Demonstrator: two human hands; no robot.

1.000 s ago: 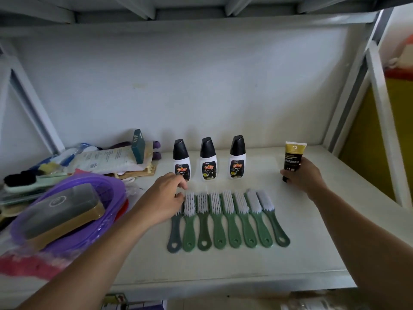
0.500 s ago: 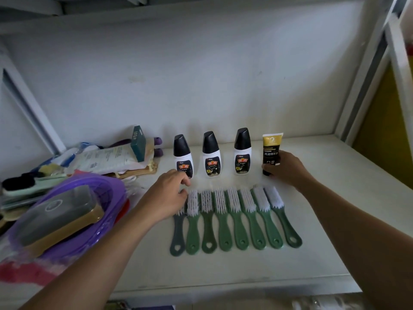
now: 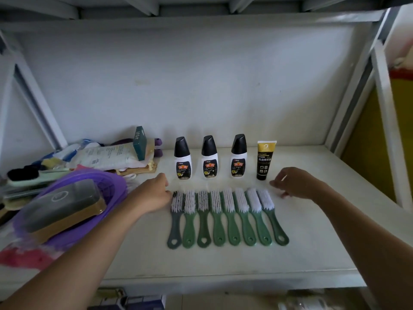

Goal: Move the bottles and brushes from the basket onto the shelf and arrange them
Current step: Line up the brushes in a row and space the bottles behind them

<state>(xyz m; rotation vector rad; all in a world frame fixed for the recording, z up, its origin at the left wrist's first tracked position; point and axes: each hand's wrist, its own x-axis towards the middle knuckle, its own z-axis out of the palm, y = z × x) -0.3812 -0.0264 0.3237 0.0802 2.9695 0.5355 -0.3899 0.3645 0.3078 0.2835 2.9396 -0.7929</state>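
Green brushes (image 3: 225, 217) lie in a row; left hand (image 3: 152, 195) loosely curled beside them; right hand (image 3: 295, 182) empty, fingers apart.

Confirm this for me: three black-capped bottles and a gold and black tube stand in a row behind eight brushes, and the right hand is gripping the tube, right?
Not quite. In the head view the right hand is open beside the tube, not gripping it. The three black-capped bottles and eight brushes are as you said.
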